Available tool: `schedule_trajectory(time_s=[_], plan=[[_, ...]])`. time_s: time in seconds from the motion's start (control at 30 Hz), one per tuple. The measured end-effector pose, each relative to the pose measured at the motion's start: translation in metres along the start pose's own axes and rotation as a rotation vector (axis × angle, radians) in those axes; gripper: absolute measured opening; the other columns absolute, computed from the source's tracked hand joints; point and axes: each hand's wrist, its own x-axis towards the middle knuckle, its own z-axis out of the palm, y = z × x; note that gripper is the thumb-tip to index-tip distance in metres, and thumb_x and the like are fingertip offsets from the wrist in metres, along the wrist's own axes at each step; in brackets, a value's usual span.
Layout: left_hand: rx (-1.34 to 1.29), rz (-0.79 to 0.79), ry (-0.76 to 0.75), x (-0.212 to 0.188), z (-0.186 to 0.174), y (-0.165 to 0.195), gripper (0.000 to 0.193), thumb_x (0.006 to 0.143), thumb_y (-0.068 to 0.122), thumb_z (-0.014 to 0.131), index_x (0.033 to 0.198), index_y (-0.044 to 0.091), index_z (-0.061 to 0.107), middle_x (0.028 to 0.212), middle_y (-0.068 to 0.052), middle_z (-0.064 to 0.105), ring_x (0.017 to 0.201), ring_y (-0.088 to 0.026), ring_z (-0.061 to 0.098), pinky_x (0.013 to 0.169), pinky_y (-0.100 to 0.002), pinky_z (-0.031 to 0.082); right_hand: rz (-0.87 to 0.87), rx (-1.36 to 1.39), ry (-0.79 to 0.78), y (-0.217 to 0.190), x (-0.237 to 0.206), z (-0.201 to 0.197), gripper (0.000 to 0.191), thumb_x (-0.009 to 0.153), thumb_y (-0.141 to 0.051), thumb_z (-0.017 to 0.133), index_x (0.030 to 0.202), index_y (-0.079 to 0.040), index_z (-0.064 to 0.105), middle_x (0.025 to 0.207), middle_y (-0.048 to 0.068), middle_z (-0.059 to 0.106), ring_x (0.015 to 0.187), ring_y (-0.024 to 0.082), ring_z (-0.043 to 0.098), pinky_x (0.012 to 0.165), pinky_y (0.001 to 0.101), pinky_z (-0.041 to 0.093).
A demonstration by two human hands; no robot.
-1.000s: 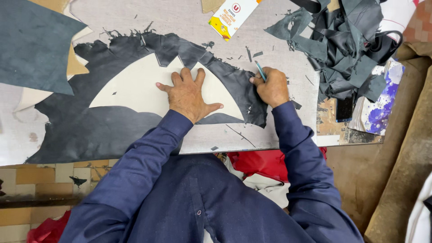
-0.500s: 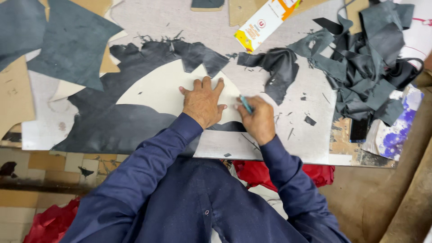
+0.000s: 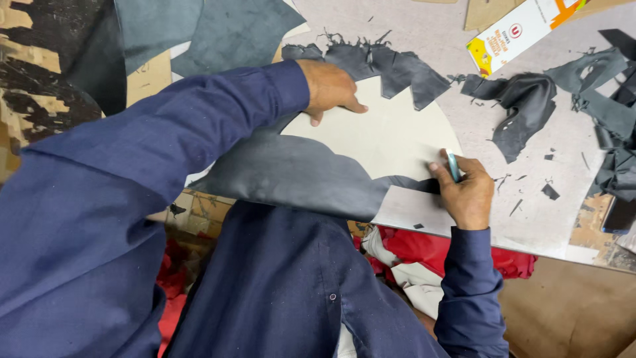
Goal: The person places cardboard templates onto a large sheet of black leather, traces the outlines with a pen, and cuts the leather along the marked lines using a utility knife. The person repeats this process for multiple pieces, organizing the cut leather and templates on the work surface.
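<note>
The right hand (image 3: 467, 195) has its grip closed tight around a slim teal-handled cutting tool (image 3: 452, 166), whose tip is hidden behind the fingers where it meets the edge of the pale curved template (image 3: 377, 142). The left hand (image 3: 329, 89) holds nothing; it lies flat with fingers spread, pressing down on the far side of that template where the dark grey leather sheet (image 3: 298, 176) shows from beneath it. The template lies on the leather in the middle of the counter (image 3: 530, 225), and the leather's near edge hangs a little over the counter's front edge toward the person's lap. The main risk, as I judge it, is the template sliding: the two hands are well apart, so the stretch of template between them is held only by pressure at its ends, and a pull on the blade could swing it and spoil the cut line. The right thumb and fingertips lie just beside the blade, so a slip off the template's edge could bring the blade onto the fingers. The overhanging leather could drag the sheet forward and wrinkle it under the template. Loose offcuts (image 3: 523, 109) and small slivers lie near the cutting path; one of them caught under the sheet would lift it and let the blade wander. A printed cardboard box (image 3: 513, 33) lies farther off and poses no trouble.
</note>
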Motion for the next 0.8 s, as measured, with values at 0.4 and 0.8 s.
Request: schedule_trajectory(time_s=[0.4, 0.8], plan=[[0.147, 0.108, -0.145, -0.018, -0.001, -0.011, 0.144, 0.042, 0.009, 0.105, 0.161, 0.024, 0.025, 0.143, -0.011, 0.048, 0.132, -0.037, 0.051, 0.101, -0.047, 0.049, -0.491, 0.091, -0.157, -0.168, -0.054, 0.132, 0.044, 0.081, 0.011, 0.064, 0.119, -0.008, 0.078, 0.098, 0.01, 0.067, 0.087, 0.025, 0.068, 0.075, 0.0354, 0.056], [0.119, 0.097, -0.119, -0.023, 0.001, -0.015, 0.144, 0.039, -0.002, 0.102, 0.16, 0.024, 0.028, 0.143, -0.009, 0.05, 0.131, -0.035, 0.052, 0.1, -0.045, 0.051, -0.636, 0.023, -0.107, -0.194, -0.03, 0.174, 0.031, 0.084, 0.004, 0.076, 0.112, -0.009, 0.079, 0.081, 0.008, 0.057, 0.074, 0.025, 0.059, 0.063, 0.0395, 0.049]])
